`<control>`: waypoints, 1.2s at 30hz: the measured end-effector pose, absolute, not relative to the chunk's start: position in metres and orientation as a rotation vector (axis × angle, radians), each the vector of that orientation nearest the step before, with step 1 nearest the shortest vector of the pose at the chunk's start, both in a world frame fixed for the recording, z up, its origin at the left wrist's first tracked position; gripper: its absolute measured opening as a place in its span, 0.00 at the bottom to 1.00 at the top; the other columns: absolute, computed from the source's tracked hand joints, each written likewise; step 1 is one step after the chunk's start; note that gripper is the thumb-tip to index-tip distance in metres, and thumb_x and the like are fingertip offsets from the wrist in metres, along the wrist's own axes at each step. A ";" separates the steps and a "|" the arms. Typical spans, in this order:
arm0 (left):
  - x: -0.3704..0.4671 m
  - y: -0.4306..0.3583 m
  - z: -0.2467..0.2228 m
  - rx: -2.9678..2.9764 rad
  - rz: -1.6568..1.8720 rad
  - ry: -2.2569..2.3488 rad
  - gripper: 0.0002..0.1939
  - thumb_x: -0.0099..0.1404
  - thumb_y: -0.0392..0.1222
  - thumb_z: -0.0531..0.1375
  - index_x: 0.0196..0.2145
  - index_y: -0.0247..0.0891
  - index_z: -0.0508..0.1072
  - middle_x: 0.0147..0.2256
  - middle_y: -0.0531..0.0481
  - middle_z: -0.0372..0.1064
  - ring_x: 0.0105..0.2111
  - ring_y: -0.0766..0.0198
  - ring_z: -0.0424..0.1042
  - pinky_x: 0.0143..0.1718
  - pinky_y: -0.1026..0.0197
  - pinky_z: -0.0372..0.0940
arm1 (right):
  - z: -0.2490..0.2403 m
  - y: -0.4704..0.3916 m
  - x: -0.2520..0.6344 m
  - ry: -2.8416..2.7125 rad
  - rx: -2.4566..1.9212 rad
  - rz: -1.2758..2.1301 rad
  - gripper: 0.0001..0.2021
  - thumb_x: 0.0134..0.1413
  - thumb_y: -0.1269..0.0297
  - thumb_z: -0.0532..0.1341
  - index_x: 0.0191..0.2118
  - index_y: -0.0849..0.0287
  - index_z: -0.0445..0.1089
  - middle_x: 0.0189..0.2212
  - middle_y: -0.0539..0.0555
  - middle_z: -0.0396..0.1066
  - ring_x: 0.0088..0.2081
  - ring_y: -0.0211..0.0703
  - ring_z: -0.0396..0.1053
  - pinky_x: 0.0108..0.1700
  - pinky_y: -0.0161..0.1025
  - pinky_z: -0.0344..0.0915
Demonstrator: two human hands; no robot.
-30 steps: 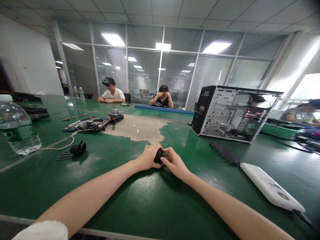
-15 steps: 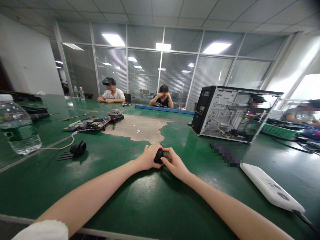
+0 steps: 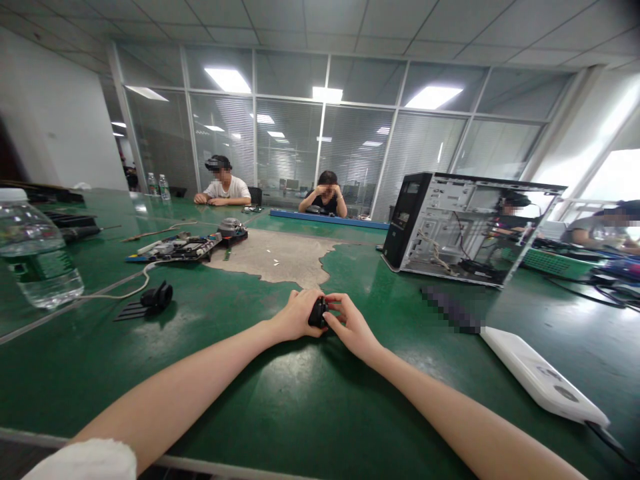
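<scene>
A small black object [image 3: 317, 312], its kind not clear from here, is held low over the green table in the middle of the view. My left hand [image 3: 299, 315] is wrapped round it from the left and covers much of it. On its right side, the thumb and fingertips of my right hand [image 3: 351, 325] are bent against it, partly hiding that end. To the left lies a black plastic part [image 3: 157, 297] with a round end and several prongs. A green circuit board [image 3: 175, 247] with a round fan-like part [image 3: 233, 228] sits farther back.
An open computer case [image 3: 450, 227] stands at the right, near a white power bank [image 3: 543, 373] with a cable. A water bottle [image 3: 40, 260] is at the far left. Bare worn tabletop [image 3: 280, 257] shows ahead. Two people sit across, others at the right by a green basket [image 3: 555, 263].
My right hand's fingertips have shifted slightly on the black object. My left hand keeps its place round it.
</scene>
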State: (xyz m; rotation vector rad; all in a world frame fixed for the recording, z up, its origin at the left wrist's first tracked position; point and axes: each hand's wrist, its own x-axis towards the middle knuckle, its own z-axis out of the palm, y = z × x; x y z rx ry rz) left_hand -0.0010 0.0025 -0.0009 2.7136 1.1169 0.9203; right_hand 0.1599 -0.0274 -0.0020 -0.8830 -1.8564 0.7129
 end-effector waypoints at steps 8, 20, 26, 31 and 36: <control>-0.001 0.003 -0.001 2.717 0.920 1.113 0.29 0.43 0.45 0.62 0.43 0.39 0.57 0.39 0.49 0.63 0.40 0.56 0.62 0.41 0.57 0.50 | -0.003 -0.028 0.160 -1.874 -0.927 0.832 0.10 0.51 0.64 0.53 0.40 0.56 0.56 0.36 0.53 0.64 0.34 0.38 0.68 0.31 0.36 0.67; 0.000 0.003 -0.001 2.708 0.916 1.135 0.29 0.43 0.46 0.62 0.43 0.40 0.57 0.39 0.49 0.63 0.40 0.56 0.62 0.41 0.56 0.51 | -0.002 -0.027 0.160 -1.856 -0.883 0.730 0.10 0.50 0.66 0.53 0.41 0.56 0.57 0.41 0.54 0.61 0.42 0.41 0.64 0.35 0.35 0.65; -0.001 0.003 -0.002 2.727 0.926 1.109 0.28 0.44 0.45 0.61 0.43 0.40 0.57 0.39 0.49 0.63 0.40 0.56 0.62 0.40 0.56 0.51 | -0.003 -0.026 0.160 -1.875 -0.920 0.836 0.11 0.50 0.64 0.53 0.42 0.56 0.57 0.39 0.53 0.63 0.35 0.39 0.67 0.32 0.36 0.66; -0.002 0.005 -0.003 2.737 0.957 1.080 0.30 0.44 0.47 0.61 0.44 0.39 0.56 0.40 0.49 0.62 0.40 0.57 0.62 0.40 0.57 0.50 | -0.001 -0.029 0.161 -1.886 -0.909 0.750 0.10 0.50 0.65 0.54 0.40 0.56 0.58 0.38 0.53 0.63 0.38 0.39 0.66 0.34 0.36 0.65; -0.002 0.005 -0.004 2.734 0.966 1.066 0.30 0.44 0.47 0.62 0.44 0.40 0.56 0.40 0.49 0.62 0.40 0.57 0.62 0.40 0.57 0.50 | 0.000 -0.028 0.161 -1.892 -0.887 0.637 0.05 0.51 0.66 0.53 0.36 0.57 0.61 0.41 0.54 0.60 0.41 0.40 0.64 0.37 0.37 0.64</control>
